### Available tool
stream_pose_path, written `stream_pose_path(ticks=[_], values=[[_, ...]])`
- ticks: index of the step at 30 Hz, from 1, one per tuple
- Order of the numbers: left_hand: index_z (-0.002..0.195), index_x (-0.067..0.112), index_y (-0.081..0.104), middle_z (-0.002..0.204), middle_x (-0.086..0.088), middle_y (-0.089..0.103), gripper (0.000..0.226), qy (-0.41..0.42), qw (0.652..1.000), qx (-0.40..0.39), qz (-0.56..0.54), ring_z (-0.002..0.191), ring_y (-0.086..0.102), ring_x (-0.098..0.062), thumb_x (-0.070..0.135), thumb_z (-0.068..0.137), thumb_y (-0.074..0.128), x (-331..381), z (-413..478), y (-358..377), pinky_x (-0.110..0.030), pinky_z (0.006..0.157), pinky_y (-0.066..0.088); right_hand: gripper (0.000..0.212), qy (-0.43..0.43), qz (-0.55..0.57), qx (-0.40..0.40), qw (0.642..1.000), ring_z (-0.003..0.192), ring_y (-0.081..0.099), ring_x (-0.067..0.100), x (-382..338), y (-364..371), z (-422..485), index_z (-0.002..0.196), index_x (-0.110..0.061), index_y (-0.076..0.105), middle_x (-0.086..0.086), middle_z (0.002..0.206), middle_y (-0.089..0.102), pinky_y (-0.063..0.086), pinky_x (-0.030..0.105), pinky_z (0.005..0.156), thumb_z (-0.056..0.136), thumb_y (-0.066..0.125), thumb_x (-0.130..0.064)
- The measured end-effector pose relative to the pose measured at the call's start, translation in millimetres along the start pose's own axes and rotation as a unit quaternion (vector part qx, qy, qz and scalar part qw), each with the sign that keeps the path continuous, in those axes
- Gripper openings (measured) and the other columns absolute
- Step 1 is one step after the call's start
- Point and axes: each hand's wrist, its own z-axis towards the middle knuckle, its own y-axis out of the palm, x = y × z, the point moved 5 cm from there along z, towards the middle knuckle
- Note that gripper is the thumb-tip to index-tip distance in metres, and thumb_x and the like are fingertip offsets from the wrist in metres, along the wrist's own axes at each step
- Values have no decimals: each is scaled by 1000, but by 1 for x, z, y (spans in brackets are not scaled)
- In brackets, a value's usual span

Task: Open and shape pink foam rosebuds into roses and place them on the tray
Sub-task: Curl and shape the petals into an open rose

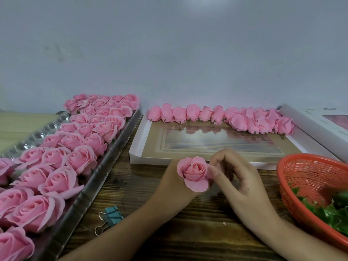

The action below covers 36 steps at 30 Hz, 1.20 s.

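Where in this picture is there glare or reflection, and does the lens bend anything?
Head view: a pale glare patch on the wall; the glossy bottom of the box mirrors the rosebuds; the tray shines along its rim; the wide lens bends tray and basket near the edges; the held rose is sharp.

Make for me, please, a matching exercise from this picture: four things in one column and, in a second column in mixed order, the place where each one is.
Things
1. single rose
2. closed rosebuds
3. finished roses
4. binder clip

Places
A. on the silver tray at the left
B. on the wooden table, beside the left forearm
C. between the left hand and the right hand
D. in a row at the far side of the white box

Pairs: 1-C, 2-D, 3-A, 4-B
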Motion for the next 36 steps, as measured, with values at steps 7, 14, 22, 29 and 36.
stream_pose_path(ticks=[7,14,22,29,36], values=[[59,47,60,62,24,58,16,47,995,-89,-16,62,53,6,33,61,68,17,5,13,-7,62,43,24,5,10,12,1000,61,46,11,2,1,0,73,-19,56,-2,65,52,35,20,57,91,53,-35],[67,47,62,68,21,61,12,70,991,-113,-36,68,57,2,35,64,65,16,4,16,-13,67,46,32,45,37,14,998,60,45,25,8,1,-1,69,-14,53,12,62,50,36,33,55,87,56,-41],[70,44,69,65,25,63,13,21,993,-91,-75,66,59,6,33,63,65,13,5,11,-7,65,44,23,41,15,10,999,60,43,15,11,2,0,73,-21,51,8,68,48,37,34,57,94,56,-29],[84,39,44,76,27,54,54,-12,1000,-5,1,75,53,24,-6,72,72,1,0,1,-1,63,42,29,29,20,-7,999,68,49,21,5,2,1,72,-20,53,-1,69,51,40,41,63,92,47,-40],[66,40,54,63,19,58,42,34,997,-44,55,70,59,-2,6,73,76,10,7,5,-10,68,45,32,15,34,-14,999,64,48,24,-1,2,-1,72,-17,57,9,67,52,39,39,59,89,54,-44]])
